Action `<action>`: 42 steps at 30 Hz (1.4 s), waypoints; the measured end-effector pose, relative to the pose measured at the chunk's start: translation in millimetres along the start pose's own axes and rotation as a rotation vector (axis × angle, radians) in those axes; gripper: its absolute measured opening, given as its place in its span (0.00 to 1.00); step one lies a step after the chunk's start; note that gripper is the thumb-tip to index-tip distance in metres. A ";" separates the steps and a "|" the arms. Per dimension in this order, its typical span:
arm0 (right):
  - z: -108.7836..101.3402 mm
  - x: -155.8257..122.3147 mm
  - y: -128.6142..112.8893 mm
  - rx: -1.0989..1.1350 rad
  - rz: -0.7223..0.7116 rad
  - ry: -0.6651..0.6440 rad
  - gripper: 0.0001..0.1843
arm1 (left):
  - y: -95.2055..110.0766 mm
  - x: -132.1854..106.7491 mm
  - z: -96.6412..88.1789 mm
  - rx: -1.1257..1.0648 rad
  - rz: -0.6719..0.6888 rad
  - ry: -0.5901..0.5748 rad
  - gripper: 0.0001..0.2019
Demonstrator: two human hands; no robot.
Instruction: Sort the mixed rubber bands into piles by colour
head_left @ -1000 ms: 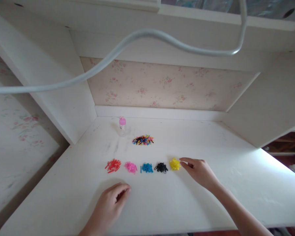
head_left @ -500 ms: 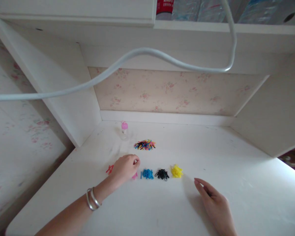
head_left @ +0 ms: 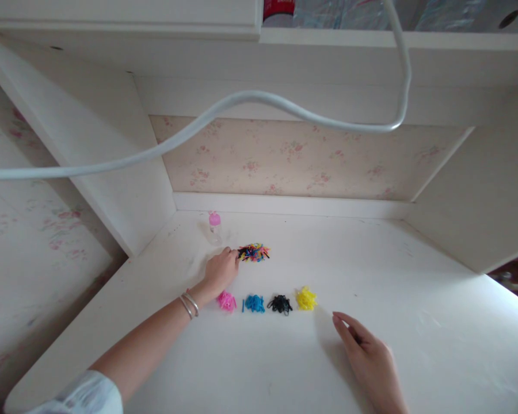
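Note:
A mixed pile of small coloured pieces [head_left: 254, 252] lies on the white desk [head_left: 414, 299]. My left hand [head_left: 221, 269], with two bangles on the wrist, reaches its fingertips to the pile's left edge; the fingers are bunched and I cannot see whether they hold a piece. In front sit sorted little piles: pink [head_left: 227, 301], blue [head_left: 254, 303], black [head_left: 280, 304] and yellow [head_left: 306, 298]. My forearm hides the red pile. My right hand [head_left: 368, 356] rests on the desk to the right of the row, fingers loosely extended and empty.
A small clear bottle with a pink cap [head_left: 214, 226] stands behind the mixed pile near the back left corner. A white cable [head_left: 250, 100] hangs across the view. Cabinet side panels wall the desk left and right, and a shelf runs overhead.
My left hand moved forward from the red and pink piles to the mixed pile. My right hand drew back from the yellow pile a second ago and now stays resting.

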State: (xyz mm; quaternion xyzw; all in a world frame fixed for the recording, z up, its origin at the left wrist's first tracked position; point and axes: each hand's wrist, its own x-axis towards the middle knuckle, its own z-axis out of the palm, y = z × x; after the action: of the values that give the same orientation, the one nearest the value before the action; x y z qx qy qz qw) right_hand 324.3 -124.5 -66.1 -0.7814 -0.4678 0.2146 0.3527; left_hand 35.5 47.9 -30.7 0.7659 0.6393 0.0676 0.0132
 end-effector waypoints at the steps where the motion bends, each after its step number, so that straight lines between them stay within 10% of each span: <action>1: -0.1 -0.2 0.1 -0.002 -0.003 0.001 0.26 | -0.3 -0.2 0.0 0.004 0.010 -0.004 0.13; 26: 1.5 -0.6 1.4 -0.019 -0.076 -0.004 0.25 | 6.6 -15.7 -19.0 -0.074 0.166 -0.020 0.13; 42: 3.6 -0.1 3.4 -0.014 -0.111 -0.004 0.26 | 118.1 -37.8 -14.0 -0.203 0.612 -0.136 0.14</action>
State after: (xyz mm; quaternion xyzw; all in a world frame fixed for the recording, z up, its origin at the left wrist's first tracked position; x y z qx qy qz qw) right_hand 323.9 -124.4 -71.0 -0.7564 -0.5125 0.1929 0.3577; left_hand 142.7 -11.5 -7.5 0.9199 0.3673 0.0805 0.1114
